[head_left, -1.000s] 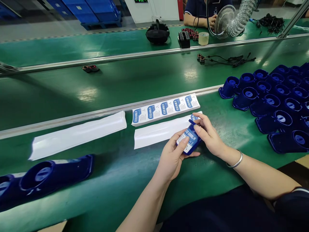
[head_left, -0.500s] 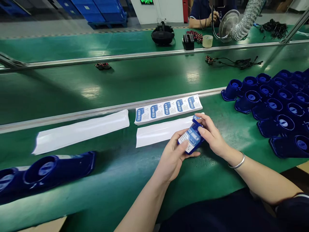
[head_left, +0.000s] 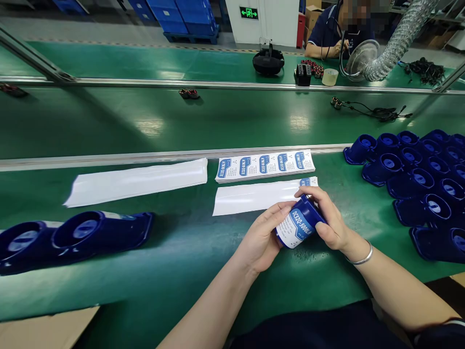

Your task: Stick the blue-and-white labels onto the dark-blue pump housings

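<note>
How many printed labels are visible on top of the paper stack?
5, in one row on the paper stack: one label at the left end, a second beside it, a third in the middle, a fourth next, a fifth at the right end. More may lie underneath.

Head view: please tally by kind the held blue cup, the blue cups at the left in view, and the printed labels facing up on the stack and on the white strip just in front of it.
Held blue cup: 1
Blue cups at the left: 2
Printed labels on the stack: 5
Printed label on the white strip: 1
Total: 9
</note>
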A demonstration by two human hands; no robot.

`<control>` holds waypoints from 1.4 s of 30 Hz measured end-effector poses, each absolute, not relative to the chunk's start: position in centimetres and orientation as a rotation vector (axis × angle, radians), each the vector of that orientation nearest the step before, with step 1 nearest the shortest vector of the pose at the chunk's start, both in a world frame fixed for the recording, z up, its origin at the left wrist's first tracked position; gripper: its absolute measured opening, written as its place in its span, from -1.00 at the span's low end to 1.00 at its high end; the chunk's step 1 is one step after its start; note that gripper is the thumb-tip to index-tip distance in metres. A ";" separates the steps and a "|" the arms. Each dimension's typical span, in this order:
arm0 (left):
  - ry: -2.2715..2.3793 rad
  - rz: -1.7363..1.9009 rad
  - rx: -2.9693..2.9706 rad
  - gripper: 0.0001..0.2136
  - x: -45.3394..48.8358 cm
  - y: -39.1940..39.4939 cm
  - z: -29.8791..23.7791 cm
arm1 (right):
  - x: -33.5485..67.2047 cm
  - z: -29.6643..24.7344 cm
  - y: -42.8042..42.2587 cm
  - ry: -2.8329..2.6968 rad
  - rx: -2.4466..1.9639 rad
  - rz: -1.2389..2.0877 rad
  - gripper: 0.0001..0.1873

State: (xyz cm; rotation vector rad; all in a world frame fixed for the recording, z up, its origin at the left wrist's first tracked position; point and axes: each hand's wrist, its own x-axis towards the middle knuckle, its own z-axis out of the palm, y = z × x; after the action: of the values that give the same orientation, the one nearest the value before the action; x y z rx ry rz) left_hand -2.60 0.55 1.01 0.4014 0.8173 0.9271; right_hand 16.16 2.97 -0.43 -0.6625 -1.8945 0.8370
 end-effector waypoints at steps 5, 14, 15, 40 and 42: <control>0.831 0.982 0.444 -0.76 -2.3 0.4 1.2 | 16.0 -0.1 3.1 -1.959 -0.653 0.755 -0.42; 0.850 1.022 0.608 -0.74 -2.2 0.1 1.6 | 15.5 0.1 2.4 -1.879 -0.698 0.746 -0.49; 0.860 1.016 0.642 -0.73 -2.2 0.1 1.6 | 15.5 0.1 2.4 -1.873 -0.702 0.746 -0.49; 0.950 0.973 0.857 -0.60 -2.6 0.2 2.0 | 15.4 -0.1 2.1 -1.851 -0.832 0.714 -0.50; 0.890 0.975 0.662 -0.71 -2.8 0.4 1.9 | 15.2 0.0 2.1 -1.908 -0.750 0.676 -0.49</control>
State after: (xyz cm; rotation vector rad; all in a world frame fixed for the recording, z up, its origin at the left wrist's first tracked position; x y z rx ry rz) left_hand -2.80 0.43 1.90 0.6619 0.8904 0.9745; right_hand 15.23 2.07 0.02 -0.7505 -1.9076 0.6760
